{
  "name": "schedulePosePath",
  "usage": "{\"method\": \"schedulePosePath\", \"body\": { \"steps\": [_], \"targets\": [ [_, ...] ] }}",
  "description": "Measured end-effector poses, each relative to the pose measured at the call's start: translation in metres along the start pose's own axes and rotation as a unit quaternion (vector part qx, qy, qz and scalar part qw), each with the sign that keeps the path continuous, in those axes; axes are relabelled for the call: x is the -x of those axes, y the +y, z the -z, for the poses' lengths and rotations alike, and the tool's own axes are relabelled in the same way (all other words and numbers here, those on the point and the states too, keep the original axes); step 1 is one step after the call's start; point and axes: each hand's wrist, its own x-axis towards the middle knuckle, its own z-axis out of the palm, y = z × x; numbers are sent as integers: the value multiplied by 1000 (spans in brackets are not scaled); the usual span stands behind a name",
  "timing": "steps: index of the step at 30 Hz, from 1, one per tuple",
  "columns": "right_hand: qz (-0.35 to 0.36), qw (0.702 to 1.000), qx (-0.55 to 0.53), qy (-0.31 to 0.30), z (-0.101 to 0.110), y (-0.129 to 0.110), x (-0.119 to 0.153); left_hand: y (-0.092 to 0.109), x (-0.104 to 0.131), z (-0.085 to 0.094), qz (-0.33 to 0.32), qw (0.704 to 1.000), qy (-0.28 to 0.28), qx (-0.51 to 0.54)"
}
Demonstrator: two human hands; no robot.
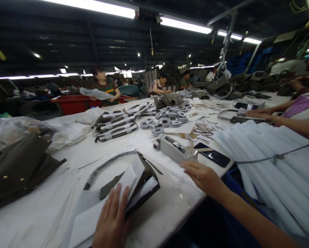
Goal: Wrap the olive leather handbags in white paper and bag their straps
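My left hand [113, 213] lies flat, fingers stretched, on white wrapping sheet [87, 220] that covers part of an olive handbag [149, 172]. The bag lies on its side, its wrapped handle [105, 163] curving away toward the far left. White padding pokes out between its panels. My right hand [203, 175] is at the near end of a grey tape dispenser [173, 151], fingers pressed together and pointing left. Whether a strip of tape is between those fingertips is too small to tell. A dark phone [212, 155] lies just beyond this hand.
Another olive bag [17, 168] stands at the left. Wrapped straps [115, 127], coiled grey straps [166, 122] and loose tags [204, 129] cover the table's middle. Bundled white foam sheets [278, 165] stand at the right, near a co-worker's arms [294, 122].
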Motion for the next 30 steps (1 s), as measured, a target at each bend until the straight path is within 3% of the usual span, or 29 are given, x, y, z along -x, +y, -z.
{"method": "schedulePosePath", "body": {
  "steps": [4,8,14,18,21,24,27,30],
  "targets": [
    [-21,996,75,-37,-41,-2,27,2,-2,3,-2,1000,-5,-1],
    [-54,995,76,-37,-56,-2,33,-1,0,0,-7,1000,-4,-10],
    [-82,994,66,-11,-38,-12,16,-6,3,-3,-9,1000,-2,-18],
    [-76,996,32,16,-15,-42,3,-6,1,1,-3,1000,3,-22],
    [-53,997,-27,-46,0,-74,2,-5,-1,5,17,1000,17,-19],
    [-48,989,-72,-122,2,-94,-1,-4,-2,7,31,999,26,-17],
    [-56,987,-92,-121,-17,-95,-11,-3,-3,7,35,999,29,-15],
    [-37,985,-111,-126,-52,-93,-22,-2,-2,5,21,999,24,-13]
  ]
}}
